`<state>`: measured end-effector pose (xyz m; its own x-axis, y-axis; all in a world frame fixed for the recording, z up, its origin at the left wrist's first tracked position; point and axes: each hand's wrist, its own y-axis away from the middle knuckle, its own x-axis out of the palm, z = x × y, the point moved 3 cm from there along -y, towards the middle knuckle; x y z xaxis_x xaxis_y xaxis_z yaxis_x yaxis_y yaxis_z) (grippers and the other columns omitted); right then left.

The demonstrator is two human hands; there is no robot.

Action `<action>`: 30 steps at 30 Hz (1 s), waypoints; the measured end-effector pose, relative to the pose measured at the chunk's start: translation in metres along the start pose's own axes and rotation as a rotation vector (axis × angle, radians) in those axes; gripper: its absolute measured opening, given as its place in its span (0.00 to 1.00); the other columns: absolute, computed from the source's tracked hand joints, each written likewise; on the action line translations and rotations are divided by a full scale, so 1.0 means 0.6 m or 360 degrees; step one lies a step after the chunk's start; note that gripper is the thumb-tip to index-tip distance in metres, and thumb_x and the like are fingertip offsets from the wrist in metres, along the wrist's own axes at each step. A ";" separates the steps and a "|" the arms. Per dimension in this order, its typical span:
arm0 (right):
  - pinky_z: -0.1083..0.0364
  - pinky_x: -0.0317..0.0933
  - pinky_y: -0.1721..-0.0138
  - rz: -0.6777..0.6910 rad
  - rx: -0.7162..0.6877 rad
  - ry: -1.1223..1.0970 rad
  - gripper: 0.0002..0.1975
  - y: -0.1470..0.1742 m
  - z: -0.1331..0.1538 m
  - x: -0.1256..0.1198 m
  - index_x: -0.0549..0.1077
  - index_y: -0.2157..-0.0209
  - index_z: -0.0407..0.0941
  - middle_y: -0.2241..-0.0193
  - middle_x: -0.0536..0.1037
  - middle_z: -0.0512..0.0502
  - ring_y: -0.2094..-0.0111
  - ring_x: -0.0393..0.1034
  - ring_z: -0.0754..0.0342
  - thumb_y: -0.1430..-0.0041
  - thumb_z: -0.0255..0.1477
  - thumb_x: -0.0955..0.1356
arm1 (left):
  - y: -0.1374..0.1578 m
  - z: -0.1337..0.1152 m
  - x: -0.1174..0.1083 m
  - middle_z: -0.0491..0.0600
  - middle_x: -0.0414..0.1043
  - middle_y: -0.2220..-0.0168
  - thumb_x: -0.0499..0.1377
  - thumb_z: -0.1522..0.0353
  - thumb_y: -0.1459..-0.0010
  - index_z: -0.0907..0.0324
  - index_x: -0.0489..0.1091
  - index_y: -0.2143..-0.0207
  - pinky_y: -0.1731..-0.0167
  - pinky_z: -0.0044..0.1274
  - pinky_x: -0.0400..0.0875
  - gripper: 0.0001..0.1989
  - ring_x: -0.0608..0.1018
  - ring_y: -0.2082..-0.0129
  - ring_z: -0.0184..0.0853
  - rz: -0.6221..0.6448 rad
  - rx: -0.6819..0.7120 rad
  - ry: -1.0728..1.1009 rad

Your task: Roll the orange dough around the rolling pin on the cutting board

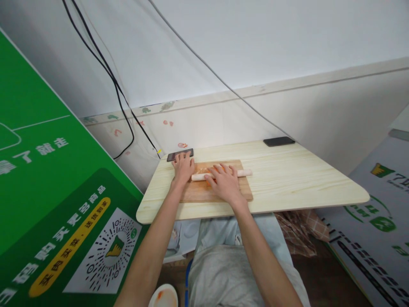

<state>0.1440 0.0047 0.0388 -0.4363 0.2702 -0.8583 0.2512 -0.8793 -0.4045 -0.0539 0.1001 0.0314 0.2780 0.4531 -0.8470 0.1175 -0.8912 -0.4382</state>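
A pale wooden rolling pin lies crosswise on a wooden cutting board. My right hand is over the pin's middle, its fingers across the far side and its thumb on the near side. Something orange, mostly hidden, shows on the board around the pin and under this hand; I cannot tell what it is. My left hand rests at the board's left edge, close to the pin's left end. Its fingers are spread, and their tips reach the near edge of a dark phone.
The light wood table stands against a white wall. Another black phone lies at its back edge. Dark cables hang at left, beside a green printed panel. Below left is a white, orange-stained dish.
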 end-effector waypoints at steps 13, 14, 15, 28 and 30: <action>0.36 0.47 0.29 0.0013 0.0036 0.0070 0.25 0.017 0.003 0.005 0.71 0.32 0.48 0.29 0.69 0.39 0.26 0.55 0.40 0.20 0.38 0.55 | 0.058 -0.051 -0.014 0.54 0.85 0.58 0.58 0.66 0.33 0.56 0.80 0.58 0.49 0.32 0.76 0.10 0.84 0.58 0.41 0.0074 0.0059 0.0768; 0.36 0.47 0.30 0.0014 0.0037 0.0072 0.25 0.011 0.001 0.007 0.72 0.33 0.48 0.29 0.69 0.39 0.26 0.56 0.40 0.20 0.38 0.55 | 0.066 -0.058 -0.011 0.54 0.85 0.59 0.58 0.66 0.33 0.56 0.80 0.57 0.49 0.32 0.76 0.10 0.84 0.58 0.41 0.0075 0.0017 0.0809; 0.36 0.48 0.30 0.0018 0.0038 0.0070 0.24 0.005 -0.001 0.007 0.74 0.35 0.49 0.30 0.70 0.40 0.27 0.57 0.40 0.20 0.38 0.55 | 0.073 -0.065 -0.008 0.53 0.85 0.59 0.59 0.66 0.33 0.56 0.80 0.57 0.50 0.32 0.76 0.10 0.84 0.58 0.41 0.0079 -0.0023 0.0840; 0.36 0.45 0.29 0.0044 0.0104 0.0005 0.23 -0.001 0.007 0.003 0.76 0.37 0.50 0.31 0.73 0.41 0.28 0.58 0.41 0.20 0.38 0.57 | 0.124 -0.085 -0.005 0.57 0.85 0.56 0.58 0.66 0.33 0.56 0.81 0.60 0.45 0.37 0.72 0.11 0.82 0.54 0.46 -0.0172 -0.0212 0.0799; 0.35 0.44 0.28 0.0076 0.0080 0.0002 0.23 0.011 0.008 0.000 0.73 0.34 0.49 0.29 0.70 0.40 0.27 0.57 0.40 0.21 0.38 0.58 | 0.127 -0.086 -0.007 0.57 0.84 0.57 0.58 0.66 0.34 0.56 0.81 0.62 0.46 0.37 0.72 0.11 0.82 0.55 0.46 -0.0197 -0.0237 0.0782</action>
<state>0.1417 -0.0028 0.0377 -0.4239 0.2277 -0.8766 0.2279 -0.9099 -0.3465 0.0029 0.0295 0.0169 0.6635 0.5233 -0.5348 0.3020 -0.8412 -0.4485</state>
